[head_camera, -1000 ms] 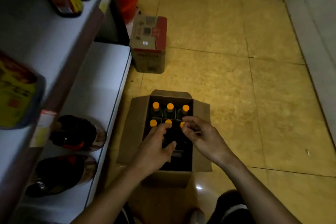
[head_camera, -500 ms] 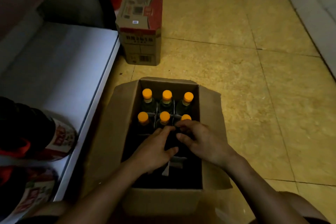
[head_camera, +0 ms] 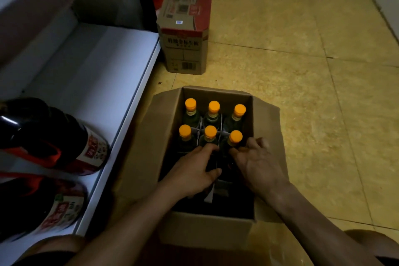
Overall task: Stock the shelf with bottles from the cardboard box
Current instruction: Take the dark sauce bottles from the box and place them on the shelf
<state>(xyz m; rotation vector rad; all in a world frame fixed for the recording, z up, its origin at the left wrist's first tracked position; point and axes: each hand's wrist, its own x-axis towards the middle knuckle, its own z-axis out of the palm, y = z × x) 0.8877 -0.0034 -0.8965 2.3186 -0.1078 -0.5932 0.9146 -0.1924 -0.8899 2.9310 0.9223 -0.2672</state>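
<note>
Okay, so both hands are down inside the cardboard box [head_camera: 207, 229]. The left hand [head_camera: 192, 170] has its fingers curled at the shoulder of the middle bottle [head_camera: 210, 131] in the nearer orange-capped row, thumb tucked underneath in the dark. The right hand [head_camera: 259, 164] is cupped round the right-hand bottle [head_camera: 235, 136] of that row, a bit blurred. Honestly I can't tell if either one has properly closed on glass or is only feeling for it, it's too murky in there.

Six orange caps are standing in the far half of the box. The near half is just black to me, so whether it's empty I can't say.

What could go wrong, my guess: the white card dividers [head_camera: 212, 192] sit tight between the necks, so a bottle pulled at an angle could drag the divider up and knock its neighbours. Grabbing by the shoulder with half a grip risks a slip, and it's hard tile floor [head_camera: 302, 93] underneath.

Room-wise it looks fine. The bottom shelf [head_camera: 97, 75] is just left of the box, its edge near the left flap, with a wide bare stretch behind the big dark bottles [head_camera: 71, 142]. The shelf board above hangs low, so mind the caps going in. A closed carton [head_camera: 185, 34] stands beyond, well clear.
</note>
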